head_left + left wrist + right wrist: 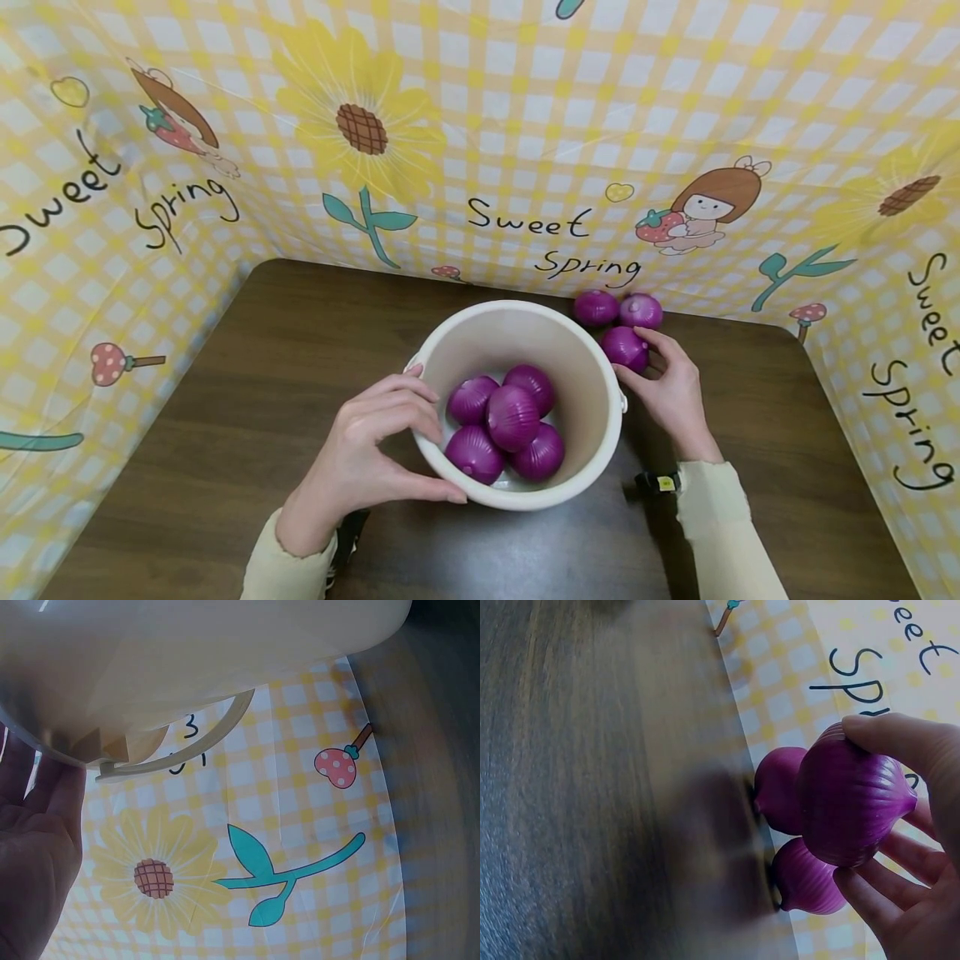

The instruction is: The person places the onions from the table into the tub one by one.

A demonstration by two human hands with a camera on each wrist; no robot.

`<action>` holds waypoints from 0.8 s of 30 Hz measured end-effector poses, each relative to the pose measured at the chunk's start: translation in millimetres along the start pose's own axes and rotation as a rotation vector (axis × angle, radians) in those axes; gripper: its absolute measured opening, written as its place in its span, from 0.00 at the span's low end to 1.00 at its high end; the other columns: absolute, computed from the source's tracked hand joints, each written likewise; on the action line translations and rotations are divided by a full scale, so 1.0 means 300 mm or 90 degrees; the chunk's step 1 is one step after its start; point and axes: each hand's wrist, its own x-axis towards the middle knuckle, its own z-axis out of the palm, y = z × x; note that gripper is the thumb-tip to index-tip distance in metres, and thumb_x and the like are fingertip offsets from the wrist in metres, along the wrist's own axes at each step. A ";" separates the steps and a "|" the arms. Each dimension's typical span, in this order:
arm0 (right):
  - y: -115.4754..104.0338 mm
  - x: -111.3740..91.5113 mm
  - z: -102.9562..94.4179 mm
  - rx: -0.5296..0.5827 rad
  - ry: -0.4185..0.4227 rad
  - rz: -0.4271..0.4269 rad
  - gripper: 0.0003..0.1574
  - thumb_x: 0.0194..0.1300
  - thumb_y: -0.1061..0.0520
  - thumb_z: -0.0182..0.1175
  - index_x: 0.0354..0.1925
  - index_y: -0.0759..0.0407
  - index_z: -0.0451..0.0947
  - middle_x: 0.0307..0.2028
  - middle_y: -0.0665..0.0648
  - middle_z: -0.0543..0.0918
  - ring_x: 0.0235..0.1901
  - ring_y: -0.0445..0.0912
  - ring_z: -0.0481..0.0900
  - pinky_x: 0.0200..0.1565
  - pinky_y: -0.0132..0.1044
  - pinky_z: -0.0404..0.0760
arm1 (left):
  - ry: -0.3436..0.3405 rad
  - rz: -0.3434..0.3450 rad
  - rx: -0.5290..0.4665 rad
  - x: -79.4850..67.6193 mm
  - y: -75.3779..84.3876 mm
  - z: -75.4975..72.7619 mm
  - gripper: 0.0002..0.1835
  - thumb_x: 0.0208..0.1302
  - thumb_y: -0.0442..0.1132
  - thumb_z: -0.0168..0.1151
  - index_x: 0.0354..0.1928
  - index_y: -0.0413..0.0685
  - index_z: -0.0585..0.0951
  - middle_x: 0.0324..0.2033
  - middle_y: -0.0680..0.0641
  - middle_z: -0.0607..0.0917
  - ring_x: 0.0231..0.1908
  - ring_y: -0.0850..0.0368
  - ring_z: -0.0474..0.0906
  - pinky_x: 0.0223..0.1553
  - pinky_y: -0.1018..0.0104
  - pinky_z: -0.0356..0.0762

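- Currently, the right hand (667, 396) pinches a purple onion (625, 348) between thumb and fingers, right of centre in the head view, just beside the bucket's upper-right rim.
- The left hand (378, 442) grips the left side of a cream bucket (577, 392), fingers bent over the rim, thumb lying along its lower-left edge.
- Five onions (513, 417) lie inside, below the rim and left of the bucket's middle; inner wall shows along the upper and right sides.
- Two loose onions (596, 307) sit side by side at the far edge of the tabletop (187, 417), close to the printed cloth (517, 158); whether the pinched one touches them, I cannot tell.
- Brown wood stretches widely from the bucket to the table's left edge, and less widely from the right hand to the right edge; the strip between bucket and cloth is narrow.
- At upper left in the left wrist view, the bucket's handle (232, 720) curves out near the fingers.
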 end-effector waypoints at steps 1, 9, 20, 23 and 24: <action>-0.002 -0.001 0.000 0.000 0.002 0.000 0.40 0.57 0.62 0.77 0.65 0.63 0.74 0.60 0.62 0.75 0.55 0.58 0.81 0.54 0.42 0.85 | 0.000 0.000 0.000 0.000 -0.001 0.000 0.26 0.33 0.51 0.90 0.28 0.48 0.82 0.28 0.53 0.84 0.41 0.50 0.79 0.68 0.44 0.69; -0.016 -0.005 -0.005 0.003 0.014 -0.004 0.40 0.56 0.62 0.78 0.65 0.62 0.75 0.59 0.61 0.76 0.56 0.58 0.80 0.56 0.44 0.84 | 0.000 0.003 0.001 -0.006 -0.009 0.001 0.26 0.33 0.51 0.90 0.28 0.48 0.82 0.28 0.53 0.83 0.41 0.50 0.79 0.68 0.43 0.69; -0.034 -0.010 -0.013 -0.009 0.024 -0.023 0.41 0.55 0.61 0.79 0.65 0.60 0.75 0.59 0.60 0.77 0.55 0.56 0.81 0.58 0.47 0.82 | 0.000 0.003 0.000 -0.012 -0.016 0.003 0.26 0.34 0.52 0.89 0.28 0.48 0.83 0.28 0.53 0.84 0.41 0.50 0.79 0.68 0.43 0.69; -0.040 -0.010 -0.015 -0.011 0.026 -0.027 0.41 0.55 0.61 0.79 0.65 0.60 0.76 0.59 0.60 0.77 0.54 0.56 0.81 0.58 0.46 0.82 | 0.000 0.002 0.000 -0.015 -0.018 0.003 0.26 0.34 0.52 0.89 0.28 0.48 0.83 0.28 0.53 0.84 0.41 0.50 0.79 0.68 0.44 0.69; -0.042 -0.009 -0.016 -0.012 0.028 -0.030 0.41 0.55 0.61 0.79 0.65 0.60 0.75 0.59 0.60 0.77 0.54 0.56 0.81 0.58 0.45 0.82 | -0.001 0.000 0.001 -0.016 -0.019 0.003 0.26 0.33 0.52 0.90 0.28 0.48 0.83 0.28 0.53 0.84 0.41 0.50 0.79 0.68 0.44 0.69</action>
